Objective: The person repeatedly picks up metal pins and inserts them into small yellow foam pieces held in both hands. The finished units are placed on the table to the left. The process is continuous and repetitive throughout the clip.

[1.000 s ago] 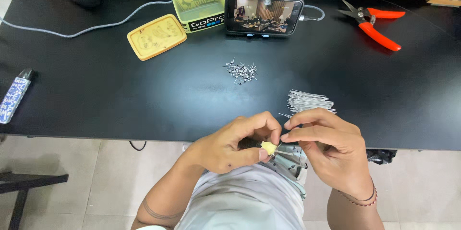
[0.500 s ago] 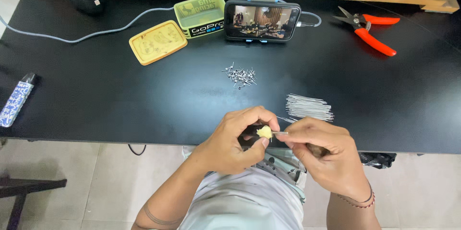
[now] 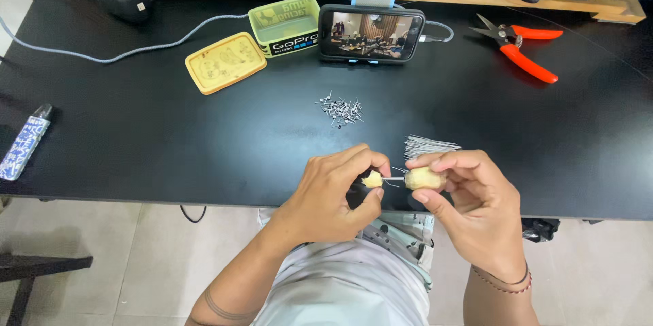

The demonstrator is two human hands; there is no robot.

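- Can't tell what the dark bit under my left hand (image 3: 333, 197) is; palm + curled fingers hide most of it, only a black edge shows below my thumb.
- Thin metal pin (image 3: 393, 178) btwn the two pieces is barely visible, just a fine silver line; its ends are hidden inside the pieces, so can't say how deep it sits.
- Left fingers pressed together, pinching the small pale-yellow piece (image 3: 372, 179) at the tips, thumb underneath.
- Right hand (image 3: 476, 210) pinches the larger tan piece (image 3: 425, 178) btwn thumb + forefinger, other fingers loosely curled behind.
- The two pieces sit apart, joined only by the pin, roughly level, held over the near table edge (image 3: 170, 193), above my lap.
- Both pieces look rounded, matte, cork-like; larger one barrel-shaped.
- Just beyond my right fingers: bundle of thin wires (image 3: 430, 145), near end hidden by my knuckles.
- Farther past my left fingertips: small heap of tiny pins (image 3: 340, 109), too small to make out singly.
- Well beyond right hand: orange-handled pliers (image 3: 520, 43).
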